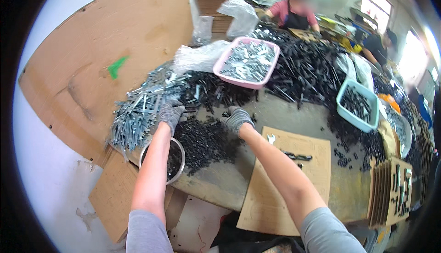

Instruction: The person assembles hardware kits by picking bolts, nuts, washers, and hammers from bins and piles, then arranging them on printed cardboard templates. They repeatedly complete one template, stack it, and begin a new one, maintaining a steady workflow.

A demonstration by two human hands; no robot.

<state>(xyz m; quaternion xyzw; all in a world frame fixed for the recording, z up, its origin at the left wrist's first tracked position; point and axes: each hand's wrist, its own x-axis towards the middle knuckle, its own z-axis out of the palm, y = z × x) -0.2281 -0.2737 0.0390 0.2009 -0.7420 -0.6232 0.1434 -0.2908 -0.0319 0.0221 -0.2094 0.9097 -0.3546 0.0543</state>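
Your surface (280, 110) is a grey, worn worktop crowded with hardware: a long heap of silvery metal rods (138, 110) lies along its left edge against a big leaning sheet of brown board (115, 46), a pink tray (248, 60) of silvery parts sits further back, a pale blue bin (358, 103) of dark parts stands to the right, and black pieces spread in a wide mass across the far side. A flat cardboard sheet (294, 161) lies on the near right with a few small parts on it. Beyond the surface, two other people work at the far end of a bright room with windows on the right. Both your forearms reach forward from the lower edge, bare up to grey sleeves, hands in grey knit gloves. Your left hand (171, 114) rests palm down where the rods meet a pile of small black screws (202, 140), its grip loosely spread; whether it holds anything you cannot tell. Your right hand (236, 117) presses down on the far edge of the same pile, fingers curled together, contents hidden. A round steel bowl (177, 159) sits just under your left forearm, touching the pile.
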